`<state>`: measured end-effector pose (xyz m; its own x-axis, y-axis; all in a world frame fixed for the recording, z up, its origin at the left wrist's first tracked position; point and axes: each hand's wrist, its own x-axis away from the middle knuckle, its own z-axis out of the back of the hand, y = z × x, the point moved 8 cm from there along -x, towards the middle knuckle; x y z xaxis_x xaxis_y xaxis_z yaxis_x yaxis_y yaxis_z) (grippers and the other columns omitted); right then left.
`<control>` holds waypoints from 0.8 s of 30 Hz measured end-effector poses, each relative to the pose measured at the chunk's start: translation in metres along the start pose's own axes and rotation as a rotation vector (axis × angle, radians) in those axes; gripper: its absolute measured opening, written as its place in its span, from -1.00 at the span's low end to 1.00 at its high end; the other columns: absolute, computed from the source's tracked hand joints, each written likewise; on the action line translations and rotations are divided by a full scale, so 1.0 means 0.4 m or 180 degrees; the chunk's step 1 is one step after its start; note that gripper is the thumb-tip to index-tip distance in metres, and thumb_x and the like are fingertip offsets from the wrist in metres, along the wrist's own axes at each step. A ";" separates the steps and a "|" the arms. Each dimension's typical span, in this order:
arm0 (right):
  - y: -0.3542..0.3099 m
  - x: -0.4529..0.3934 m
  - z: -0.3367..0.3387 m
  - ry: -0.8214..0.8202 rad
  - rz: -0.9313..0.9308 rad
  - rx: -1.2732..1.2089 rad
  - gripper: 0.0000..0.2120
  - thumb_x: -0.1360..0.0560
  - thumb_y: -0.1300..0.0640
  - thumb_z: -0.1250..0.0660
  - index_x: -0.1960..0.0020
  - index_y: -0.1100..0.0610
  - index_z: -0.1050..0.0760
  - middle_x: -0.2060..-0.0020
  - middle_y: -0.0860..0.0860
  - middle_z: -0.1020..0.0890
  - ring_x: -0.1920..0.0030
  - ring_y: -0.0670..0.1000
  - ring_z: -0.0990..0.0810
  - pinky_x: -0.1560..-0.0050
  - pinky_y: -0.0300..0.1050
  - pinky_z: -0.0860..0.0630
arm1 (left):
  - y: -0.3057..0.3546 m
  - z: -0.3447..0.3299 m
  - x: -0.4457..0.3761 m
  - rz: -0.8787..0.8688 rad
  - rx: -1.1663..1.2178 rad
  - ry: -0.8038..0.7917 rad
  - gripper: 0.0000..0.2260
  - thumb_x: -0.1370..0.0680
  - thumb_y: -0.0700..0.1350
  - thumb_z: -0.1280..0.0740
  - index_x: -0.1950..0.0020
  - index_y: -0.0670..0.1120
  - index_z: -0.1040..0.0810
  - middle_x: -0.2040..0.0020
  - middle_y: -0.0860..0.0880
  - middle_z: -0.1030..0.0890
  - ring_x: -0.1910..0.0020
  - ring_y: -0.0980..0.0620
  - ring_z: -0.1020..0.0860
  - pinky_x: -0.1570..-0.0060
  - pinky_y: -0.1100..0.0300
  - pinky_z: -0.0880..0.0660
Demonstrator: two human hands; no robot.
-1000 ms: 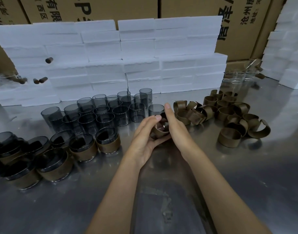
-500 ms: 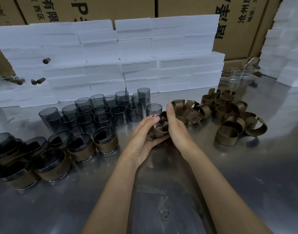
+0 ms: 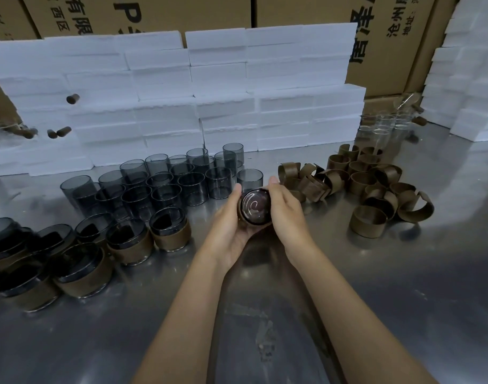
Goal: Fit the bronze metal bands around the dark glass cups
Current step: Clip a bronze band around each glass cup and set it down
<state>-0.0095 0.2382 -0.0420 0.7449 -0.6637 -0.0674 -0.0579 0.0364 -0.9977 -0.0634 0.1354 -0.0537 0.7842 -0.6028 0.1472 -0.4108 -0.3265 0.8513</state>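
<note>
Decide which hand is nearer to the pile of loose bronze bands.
Right. The right hand grips the cup just beside the loose bands, nearly touching the nearest. The left hand is on the cup's far side, nearer the banded cups.

left hand (image 3: 228, 228) cupped | right hand (image 3: 287, 214) curled (both gripping)

The steel counter (image 3: 389, 300) lies bare in front and to the right, giving a hand open passage there. To the left stand banded cups (image 3: 169, 231) and bare dark glass cups (image 3: 165, 189), to the right a heap of bronze bands (image 3: 370, 184). Stacked white foam blocks (image 3: 223, 92) wall off the far edge.
</note>
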 end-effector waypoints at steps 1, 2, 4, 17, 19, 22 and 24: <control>0.003 0.000 -0.001 -0.0002 -0.0062 -0.0063 -0.73 -0.66 -0.07 -0.25 0.00 0.04 -0.65 0.20 -0.16 -0.70 0.20 -0.28 -0.63 0.24 -0.45 -0.46 | 0.000 0.005 0.000 0.0001 0.0013 0.0116 -0.57 -0.69 0.06 -0.23 -0.34 -0.27 -0.55 -0.24 -0.30 -0.64 -0.26 -0.20 -0.62 -0.29 -0.16 -0.55; 0.003 0.002 0.001 0.0024 -0.0152 -0.0214 -0.80 -0.62 -0.02 -0.30 0.03 0.06 -0.64 0.23 -0.14 -0.70 0.21 -0.23 -0.64 0.25 -0.43 -0.47 | 0.001 0.009 0.001 -0.0005 0.0019 0.0201 -0.62 -0.70 0.02 -0.24 -0.31 -0.26 -0.57 -0.20 -0.31 -0.66 -0.22 -0.20 -0.65 -0.27 -0.16 -0.56; 0.012 0.007 0.010 0.0108 -0.0441 -0.0680 -0.83 -0.57 0.02 -0.34 0.09 0.08 -0.63 0.27 -0.09 -0.72 0.20 -0.10 -0.67 0.15 -0.24 -0.53 | 0.001 0.008 0.004 -0.0009 -0.0019 0.0275 -0.69 -0.68 -0.03 -0.28 -0.26 -0.24 -0.60 -0.12 -0.27 -0.70 -0.14 -0.17 -0.69 -0.21 -0.09 -0.60; 0.020 0.039 -0.008 0.0071 -0.0988 -0.1615 -0.65 -0.49 0.09 -0.46 0.41 0.10 -0.43 0.52 -0.02 -0.53 0.50 -0.05 -0.56 0.39 -0.23 -0.51 | -0.014 0.002 0.022 -0.0057 0.0164 0.0402 -0.81 -0.60 0.02 -0.37 -0.03 -0.11 -0.59 -0.01 -0.18 -0.66 -0.01 -0.12 -0.67 -0.17 -0.03 -0.59; 0.019 0.037 -0.010 0.0120 -0.0906 -0.1566 -0.56 -0.49 0.10 -0.46 0.52 0.05 -0.42 0.56 -0.05 -0.49 0.55 -0.06 -0.52 0.46 -0.27 -0.47 | -0.011 -0.002 0.026 -0.0096 0.0119 0.0479 -0.82 -0.60 -0.01 -0.37 0.08 -0.11 -0.61 0.04 -0.18 -0.65 0.01 -0.14 -0.65 -0.21 -0.06 -0.56; 0.011 0.043 -0.016 0.0065 -0.0847 -0.1560 -0.60 -0.49 0.13 -0.47 0.49 0.03 -0.47 0.51 -0.04 -0.49 0.49 -0.04 -0.54 0.41 -0.22 -0.51 | -0.008 0.000 0.021 -0.0251 0.0095 0.0608 -0.73 -0.58 -0.04 -0.41 0.32 -0.04 -0.59 0.30 -0.07 -0.61 0.30 -0.01 -0.65 0.16 0.11 -0.61; 0.006 0.049 -0.019 0.0011 -0.0870 -0.1607 -0.72 -0.48 0.14 -0.49 0.35 0.08 -0.48 0.48 -0.02 -0.50 0.44 0.01 -0.55 0.36 -0.18 -0.54 | -0.009 0.005 0.016 -0.0323 0.0109 0.0655 -0.64 -0.57 -0.05 -0.44 0.43 -0.01 -0.51 0.40 -0.01 -0.52 0.40 0.02 -0.59 0.28 0.16 -0.58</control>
<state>-0.0001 0.2194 -0.0457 0.7754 -0.6013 0.1931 -0.1743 -0.4976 -0.8497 -0.0578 0.1313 -0.0567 0.8992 -0.4056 0.1642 -0.3377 -0.4047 0.8498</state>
